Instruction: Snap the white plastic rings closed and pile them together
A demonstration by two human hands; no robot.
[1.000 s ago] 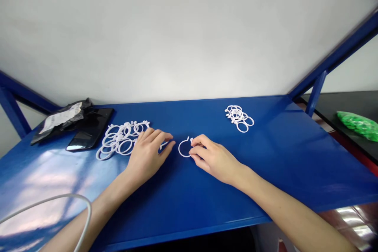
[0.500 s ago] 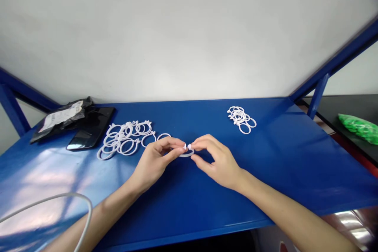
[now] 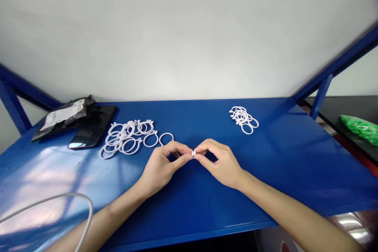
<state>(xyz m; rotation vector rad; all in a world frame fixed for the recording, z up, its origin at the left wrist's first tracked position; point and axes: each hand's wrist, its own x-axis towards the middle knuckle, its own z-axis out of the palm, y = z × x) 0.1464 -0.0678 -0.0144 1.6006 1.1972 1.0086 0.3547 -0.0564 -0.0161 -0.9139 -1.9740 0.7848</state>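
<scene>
Both hands meet over the middle of the blue table [image 3: 183, 204]. Between their fingertips is the knobbed end of a white plastic ring [image 3: 193, 153]; the hoop itself is mostly hidden by the fingers. My left hand [image 3: 167, 163] is closed in a pinch on its left side. From the other side, the thumb and fingers of my right hand [image 3: 220, 161] pinch the same small end. Just beyond my left hand lies a single loose ring [image 3: 166, 134], partly covered by the fingers. A heap of similar white rings [image 3: 126, 136] spreads out to its left.
A smaller cluster of white rings [image 3: 243, 118] lies at the back right. At the left are a black phone [image 3: 88, 134] and a black plastic package [image 3: 63, 116]. A white cable [image 3: 79, 194] arches over my left forearm. Green contents fill a bag [image 3: 360, 128] far right.
My hands have come closer together, and the two knobs of the ring, apart before, now sit against each other. The hoop has turned out of sight behind the fingers.
</scene>
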